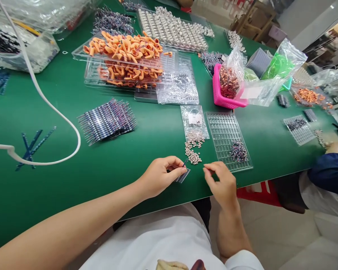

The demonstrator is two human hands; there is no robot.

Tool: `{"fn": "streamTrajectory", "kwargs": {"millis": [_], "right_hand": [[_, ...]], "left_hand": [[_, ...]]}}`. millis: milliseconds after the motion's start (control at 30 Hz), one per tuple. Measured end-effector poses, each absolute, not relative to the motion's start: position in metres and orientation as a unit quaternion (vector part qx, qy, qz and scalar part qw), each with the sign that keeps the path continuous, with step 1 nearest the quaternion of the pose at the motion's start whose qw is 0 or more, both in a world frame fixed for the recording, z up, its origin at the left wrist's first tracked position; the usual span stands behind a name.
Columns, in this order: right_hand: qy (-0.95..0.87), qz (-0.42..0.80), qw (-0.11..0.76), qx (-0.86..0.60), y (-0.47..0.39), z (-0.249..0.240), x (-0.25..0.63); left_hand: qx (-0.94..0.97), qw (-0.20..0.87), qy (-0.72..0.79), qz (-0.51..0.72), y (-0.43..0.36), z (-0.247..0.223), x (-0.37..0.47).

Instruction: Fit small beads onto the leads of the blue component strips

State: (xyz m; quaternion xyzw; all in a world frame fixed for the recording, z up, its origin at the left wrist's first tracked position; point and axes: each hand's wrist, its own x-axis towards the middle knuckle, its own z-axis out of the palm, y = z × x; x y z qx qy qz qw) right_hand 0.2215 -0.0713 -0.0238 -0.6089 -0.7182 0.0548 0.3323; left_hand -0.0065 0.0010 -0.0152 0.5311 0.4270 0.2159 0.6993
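My left hand is closed, thumb against fingers, on a small dark strip of narrow parts above the table's near edge. To its right, my right hand has thumb and forefinger brought together; anything between them is too small to make out. Small pale round pieces lie scattered just beyond both hands, by the mouth of a clear plastic bag with a white label. Right of the bag is a clear ribbed tray holding a heap of small wire-legged parts.
Stacked strips lie left of the hands, near a white cable. Clear trays of orange pieces stand behind. A pink basket holds bagged parts. At far right, a co-worker's blue sleeve reaches the table edge.
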Motion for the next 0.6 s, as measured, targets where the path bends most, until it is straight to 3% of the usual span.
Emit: {"fn": "streamTrajectory", "kwargs": {"millis": [600], "right_hand": [[-0.764,0.036,0.240,-0.598,-0.058,-0.035,0.210]], "left_hand": [[0.531,0.700,0.423,0.221,0.002,-0.018,-0.007]]}}
